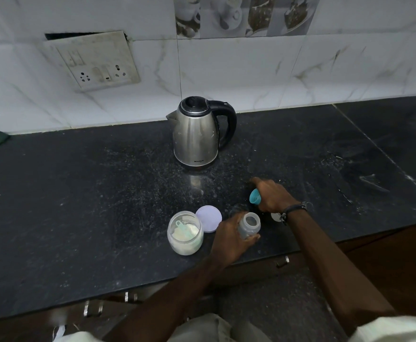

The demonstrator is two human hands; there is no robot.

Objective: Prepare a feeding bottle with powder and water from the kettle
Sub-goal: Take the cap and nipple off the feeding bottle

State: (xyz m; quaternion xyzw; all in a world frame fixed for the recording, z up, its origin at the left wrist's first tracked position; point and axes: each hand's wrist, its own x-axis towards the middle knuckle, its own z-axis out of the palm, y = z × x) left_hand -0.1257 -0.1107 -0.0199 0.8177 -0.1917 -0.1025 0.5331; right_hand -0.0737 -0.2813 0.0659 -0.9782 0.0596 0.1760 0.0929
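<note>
While the left hand point(229, 239) wraps the clear, uncapped feeding bottle point(250, 225) near the counter's front edge, the right hand point(272, 195) clasps its teal cap point(255, 196), open dark countertop point(78, 193) lying leftward.

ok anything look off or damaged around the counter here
Yes. The switchboard on the tiled wall hangs askew, its top edge pulled away to show a dark gap behind. The black countertop is dusted with pale specks and streaks around the kettle. The powder jar stands upright, unspilled.
</note>
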